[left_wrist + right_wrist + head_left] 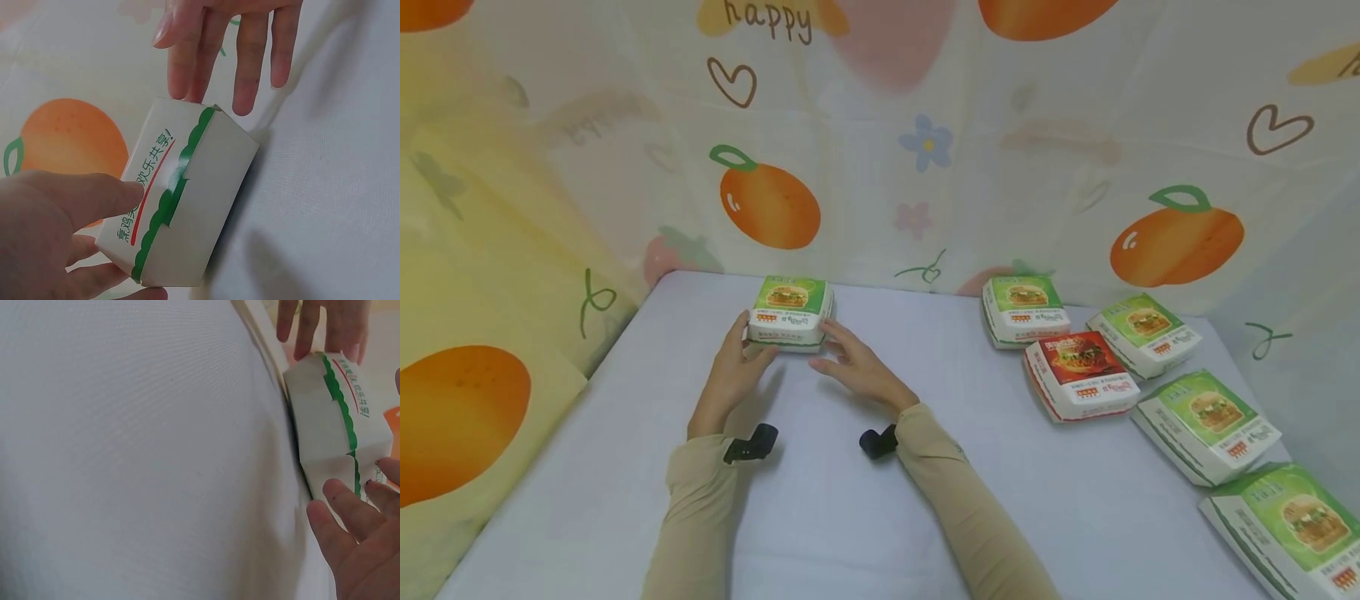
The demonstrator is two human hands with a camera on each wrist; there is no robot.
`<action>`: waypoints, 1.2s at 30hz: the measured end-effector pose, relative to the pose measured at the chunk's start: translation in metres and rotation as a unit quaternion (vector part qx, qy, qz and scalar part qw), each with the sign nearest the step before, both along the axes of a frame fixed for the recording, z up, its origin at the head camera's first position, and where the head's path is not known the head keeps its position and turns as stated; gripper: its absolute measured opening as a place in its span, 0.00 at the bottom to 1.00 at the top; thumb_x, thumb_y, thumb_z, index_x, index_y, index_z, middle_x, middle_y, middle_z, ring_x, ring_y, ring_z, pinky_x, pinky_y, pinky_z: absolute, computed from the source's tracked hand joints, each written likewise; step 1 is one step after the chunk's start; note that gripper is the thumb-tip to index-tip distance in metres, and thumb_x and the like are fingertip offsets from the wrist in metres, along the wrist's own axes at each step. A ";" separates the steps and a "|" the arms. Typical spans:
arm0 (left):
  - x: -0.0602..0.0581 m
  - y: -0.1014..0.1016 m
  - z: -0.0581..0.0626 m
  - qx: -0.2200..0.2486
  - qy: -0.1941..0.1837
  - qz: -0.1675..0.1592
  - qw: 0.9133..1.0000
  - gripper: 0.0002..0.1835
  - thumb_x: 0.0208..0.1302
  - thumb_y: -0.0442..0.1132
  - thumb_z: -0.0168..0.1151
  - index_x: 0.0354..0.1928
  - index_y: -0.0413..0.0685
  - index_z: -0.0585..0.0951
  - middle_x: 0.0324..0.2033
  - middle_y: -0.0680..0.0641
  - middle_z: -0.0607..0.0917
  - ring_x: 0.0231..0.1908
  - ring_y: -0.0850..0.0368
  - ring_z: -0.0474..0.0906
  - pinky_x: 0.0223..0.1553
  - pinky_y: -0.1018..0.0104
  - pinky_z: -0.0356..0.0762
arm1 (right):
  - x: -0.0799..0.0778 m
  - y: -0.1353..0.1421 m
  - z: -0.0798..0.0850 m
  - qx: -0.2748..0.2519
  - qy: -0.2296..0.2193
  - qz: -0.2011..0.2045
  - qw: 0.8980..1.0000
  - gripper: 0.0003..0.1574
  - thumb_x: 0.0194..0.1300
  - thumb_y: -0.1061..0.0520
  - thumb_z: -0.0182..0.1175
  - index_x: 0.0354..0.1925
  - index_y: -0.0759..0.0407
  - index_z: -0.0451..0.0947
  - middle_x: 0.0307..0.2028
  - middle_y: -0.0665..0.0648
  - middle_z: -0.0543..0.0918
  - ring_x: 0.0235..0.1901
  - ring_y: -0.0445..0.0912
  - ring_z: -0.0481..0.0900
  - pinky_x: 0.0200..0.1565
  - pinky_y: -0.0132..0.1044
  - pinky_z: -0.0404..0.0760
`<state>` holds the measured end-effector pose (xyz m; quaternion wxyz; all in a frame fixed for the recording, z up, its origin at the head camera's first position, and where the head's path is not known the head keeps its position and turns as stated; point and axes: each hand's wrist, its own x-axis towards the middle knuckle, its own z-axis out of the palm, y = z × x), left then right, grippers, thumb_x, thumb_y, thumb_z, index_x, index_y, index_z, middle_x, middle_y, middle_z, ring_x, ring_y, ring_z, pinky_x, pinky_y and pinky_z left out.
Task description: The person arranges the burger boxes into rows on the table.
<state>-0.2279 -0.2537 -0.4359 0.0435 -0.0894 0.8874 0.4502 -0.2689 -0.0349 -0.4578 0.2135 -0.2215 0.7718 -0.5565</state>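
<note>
A green and white burger box (790, 312) with a burger picture on its lid sits near the far left edge of the table. My left hand (730, 375) is against its left side, fingers extended. In the left wrist view, that thumb lies over the white lettered face of the box (219, 175). On the opposite side, my right hand (861, 371) has its fingers straight, fingertips at the right side and thumb apart below. The right wrist view shows my right hand (369, 544) with spread fingers against one end of the box (322, 419).
On the right stand several more burger boxes: a red one (1078, 375) among green ones, such as one at the back (1026, 310) and one at the near right corner (1285, 525). A fruit-printed curtain (865, 167) hangs behind the white table (820, 517).
</note>
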 end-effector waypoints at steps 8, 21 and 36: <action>0.000 -0.001 -0.003 0.007 0.004 0.000 1.000 0.47 0.73 0.46 0.55 0.79 0.47 0.35 0.78 0.37 0.42 0.75 0.32 0.49 0.72 0.37 0.57 | -0.002 -0.002 0.000 0.005 -0.006 0.006 1.000 0.43 0.72 0.45 0.57 0.78 0.48 0.52 0.80 0.50 0.47 0.75 0.52 0.59 0.74 0.46 0.60; 0.004 0.003 0.008 -0.023 0.042 0.016 0.999 0.44 0.72 0.43 0.54 0.79 0.45 0.40 0.77 0.33 0.46 0.74 0.31 0.50 0.72 0.36 0.56 | -0.002 0.010 -0.001 0.019 0.011 -0.030 0.999 0.44 0.71 0.42 0.58 0.77 0.45 0.52 0.79 0.48 0.52 0.74 0.49 0.61 0.73 0.45 0.64; 0.011 0.020 0.029 -0.047 0.115 -0.002 0.992 0.38 0.72 0.40 0.55 0.77 0.42 0.50 0.75 0.32 0.55 0.74 0.33 0.51 0.73 0.36 0.52 | -0.003 0.054 0.004 -0.009 0.051 -0.084 0.995 0.41 0.71 0.47 0.59 0.76 0.52 0.57 0.76 0.51 0.59 0.74 0.51 0.63 0.73 0.46 0.63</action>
